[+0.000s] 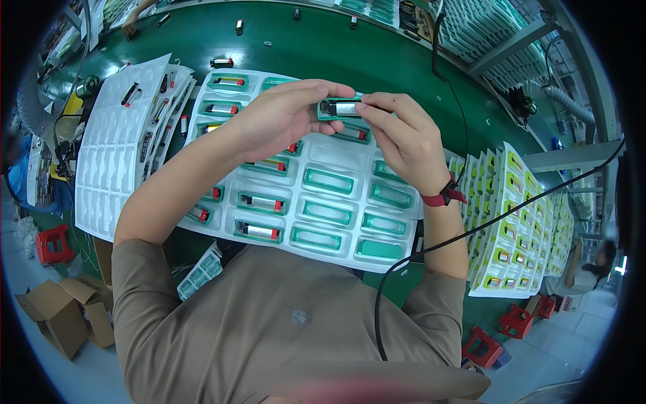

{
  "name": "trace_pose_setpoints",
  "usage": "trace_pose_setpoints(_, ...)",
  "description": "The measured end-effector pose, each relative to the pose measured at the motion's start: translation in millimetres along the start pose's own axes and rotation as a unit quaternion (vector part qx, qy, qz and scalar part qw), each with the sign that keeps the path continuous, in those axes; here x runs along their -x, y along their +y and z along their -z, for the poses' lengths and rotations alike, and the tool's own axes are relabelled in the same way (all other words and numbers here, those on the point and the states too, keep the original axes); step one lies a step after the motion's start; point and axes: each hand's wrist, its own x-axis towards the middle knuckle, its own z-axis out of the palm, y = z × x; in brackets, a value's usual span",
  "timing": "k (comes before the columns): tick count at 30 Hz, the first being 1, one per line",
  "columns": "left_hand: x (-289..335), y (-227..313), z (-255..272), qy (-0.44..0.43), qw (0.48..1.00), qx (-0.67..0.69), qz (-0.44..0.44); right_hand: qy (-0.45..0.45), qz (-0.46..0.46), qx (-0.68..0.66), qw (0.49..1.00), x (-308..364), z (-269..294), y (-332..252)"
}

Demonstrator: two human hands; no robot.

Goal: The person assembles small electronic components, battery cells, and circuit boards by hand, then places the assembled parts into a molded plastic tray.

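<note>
Both hands meet above a white moulded tray. My left hand is wrapped around the left end of a small green plastic case. Inside that case lies a silver cell with a dark circuit part at its left end. My right hand pinches the cell's right end between thumb and fingers. Below, the tray's pockets hold more green cases; those on the left contain silver cells with red ends, while the green case in the middle has none. The pocket just under my hands has no case.
Stacked white trays with loose small parts stand at left. Trays with yellow-green cases lean at right. A black cable crosses over my right forearm. Across the green bench lie several small parts; another person's hand reaches in at far left.
</note>
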Motion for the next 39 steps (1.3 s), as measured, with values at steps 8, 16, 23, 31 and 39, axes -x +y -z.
trace_pose_setpoints(8, -2, -2, -1, 0.019, 1.000, -0.004, 0.005, 0.014, -0.001, -0.008, 1.000, 3, -6, 1)
trace_pose_setpoints(16, -6, -9, 0, 0.020, 0.987, -0.158, -0.010, 0.036, 0.010, 0.076, 0.996, 7, -12, -3)
trace_pose_setpoints(23, -6, -11, -7, 0.032, 0.963, -0.265, -0.031, 0.014, -0.387, -0.349, 0.853, 23, -15, 7)
trace_pose_setpoints(31, -2, -5, -8, 0.048, 0.841, -0.509, -0.177, 0.106, -0.156, -0.092, 0.978, 14, -13, -3)
trace_pose_setpoints(39, -3, -4, -9, 0.008, 0.837, -0.484, -0.255, 0.147, -0.103, -0.076, 0.981, 14, -11, -13)
